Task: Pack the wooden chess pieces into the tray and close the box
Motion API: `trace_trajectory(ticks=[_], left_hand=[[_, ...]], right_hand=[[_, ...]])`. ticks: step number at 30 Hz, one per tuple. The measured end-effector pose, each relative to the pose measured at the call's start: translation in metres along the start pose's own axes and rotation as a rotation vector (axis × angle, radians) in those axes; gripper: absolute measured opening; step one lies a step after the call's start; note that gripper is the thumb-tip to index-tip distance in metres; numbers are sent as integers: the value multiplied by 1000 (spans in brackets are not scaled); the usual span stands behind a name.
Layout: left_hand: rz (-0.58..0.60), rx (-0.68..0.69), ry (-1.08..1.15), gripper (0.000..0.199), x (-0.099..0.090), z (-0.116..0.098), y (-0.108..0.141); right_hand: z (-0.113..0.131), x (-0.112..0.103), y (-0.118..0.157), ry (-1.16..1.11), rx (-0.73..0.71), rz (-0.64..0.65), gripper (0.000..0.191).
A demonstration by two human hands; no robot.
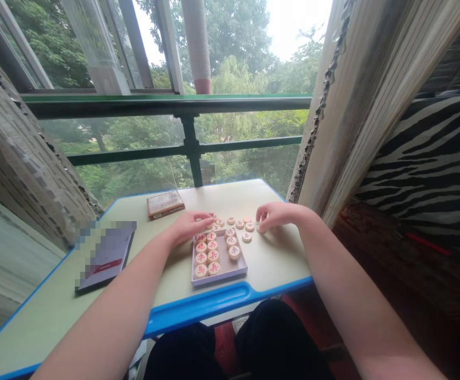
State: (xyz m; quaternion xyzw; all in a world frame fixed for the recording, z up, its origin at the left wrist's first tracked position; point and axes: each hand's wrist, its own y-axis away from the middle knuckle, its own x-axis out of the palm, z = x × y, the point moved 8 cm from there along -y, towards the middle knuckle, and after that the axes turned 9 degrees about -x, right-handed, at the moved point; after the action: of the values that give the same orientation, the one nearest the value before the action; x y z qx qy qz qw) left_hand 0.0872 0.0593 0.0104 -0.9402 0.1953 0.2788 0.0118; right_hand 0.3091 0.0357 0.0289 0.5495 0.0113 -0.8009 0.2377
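A shallow light-purple box (pixel 225 266) stands on the table, holding several round wooden Chinese chess pieces: two columns at its left and one column at its right, with bare box floor between them. My left hand (pixel 192 224) is at the box's far left corner, its fingertips at loose pieces behind the box; what they hold, if anything, is hidden. To the right of the box, my right hand (pixel 271 215) has its fingers curled down around a round chess piece (pixel 260 228) on the tabletop. Between the hands lie several loose pieces (pixel 240 224), one (pixel 246 237) beside the box.
A small brown box (pixel 165 205) lies at the table's back left. The dark-edged tablet or folder (pixel 113 258), partly pixelated, is at the left. A blue tray ledge (pixel 202 303) lines the table's (pixel 289 264) near edge. Curtains hang on both sides of the window.
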Motion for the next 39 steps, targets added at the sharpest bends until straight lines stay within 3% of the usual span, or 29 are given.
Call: trace_trajectory(ticks=[4,11,16,21,25,33,39], left_hand=[[-10,2,2,51,0,1,-2],[1,-6,0,49,0,3,-3],[-15,-9,14,50,0,0,-1],[-22,-10,8,49,0,-2,1],[-25,-15,-28,50,-1,-3,2],[-35,-11,-49,46,-1,-3,2],[-11,-24,-28,50,0,1,-1]], right_hand=[[5,9,-4,25,-65,43,28],[16,5,-2,-22,-164,24,26],[14,1,1,-39,-130,21,29],[11,-8,-4,-23,-89,-124,36],[12,-12,-14,0,-123,-279,29],[8,-2,-27,56,-47,-282,19],[9,-3,-27,3,-69,-308,23]])
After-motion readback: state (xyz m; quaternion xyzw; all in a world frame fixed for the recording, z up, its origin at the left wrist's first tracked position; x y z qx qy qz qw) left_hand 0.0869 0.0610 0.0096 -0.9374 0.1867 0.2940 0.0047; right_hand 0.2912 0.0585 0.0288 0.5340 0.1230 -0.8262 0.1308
